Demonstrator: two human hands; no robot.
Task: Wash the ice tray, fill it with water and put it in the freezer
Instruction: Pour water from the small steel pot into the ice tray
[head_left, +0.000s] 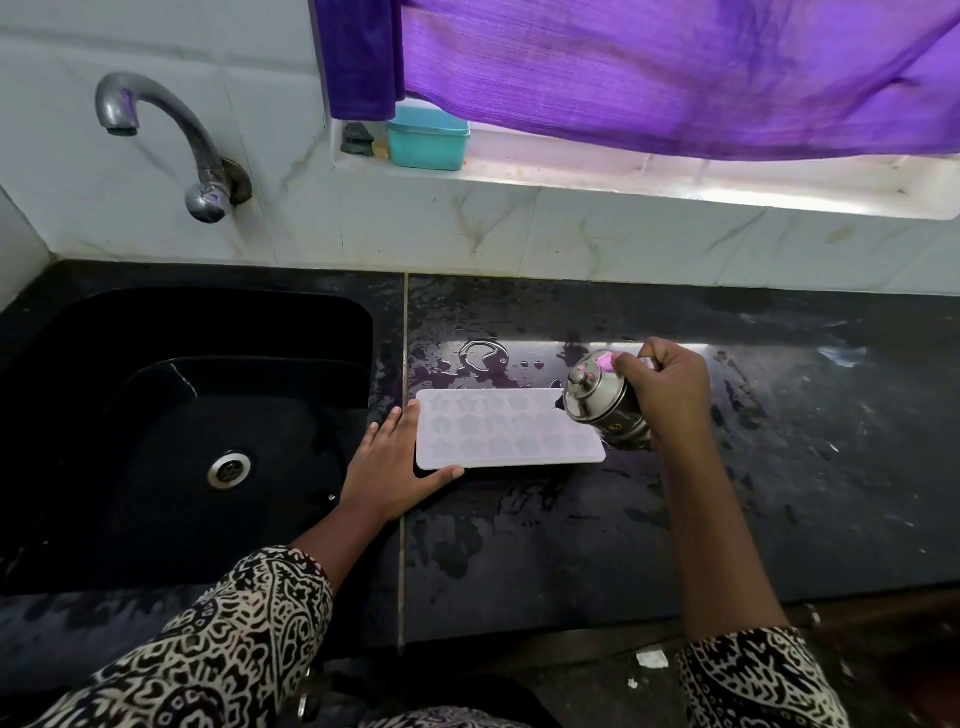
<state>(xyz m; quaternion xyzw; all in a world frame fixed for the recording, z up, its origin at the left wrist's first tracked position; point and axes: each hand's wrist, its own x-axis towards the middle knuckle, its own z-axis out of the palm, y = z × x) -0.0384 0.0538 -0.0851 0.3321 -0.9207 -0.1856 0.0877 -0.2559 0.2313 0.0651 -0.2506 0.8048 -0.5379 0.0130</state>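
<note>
The ice tray (509, 428) lies flat on the wet black counter (675, 493), just right of the seam where the counter meets the sink (197, 415). It is a pale, translucent rectangle with three rows of small shaped cells.

The left hand (395, 462) lies spread and flat at the tray's left end. Its fingers (387, 423) are open and reach up along the short edge, while the thumb runs along the near left corner, touching the tray's front rim. Nothing is gripped; the hand only braces the tray against the counter.

The right hand (665, 389) is closed around a shiny steel bottle (602, 405), fingers wrapped over its body from the far side. The bottle is tilted, its capped or necked end pointing left and down so that it hangs over the tray's far right corner and hides that corner. Whether water is leaving it cannot be told.

Beyond the fingertips of both hands the counter carries puddles and drops (483, 358), the largest just behind the tray's back edge. Left of the left hand the dark sink drops away, with a metal drain (228, 469) at its bottom and a curved tap (171, 140) on the tiled wall above. Farther back, well beyond the right hand's knuckles, a window ledge (675, 182) holds a teal lidded box (427, 137) and a small dark object beside it, under a purple curtain (675, 73). Patterned black-and-white sleeves (218, 649) cover both forearms near the camera.
</note>
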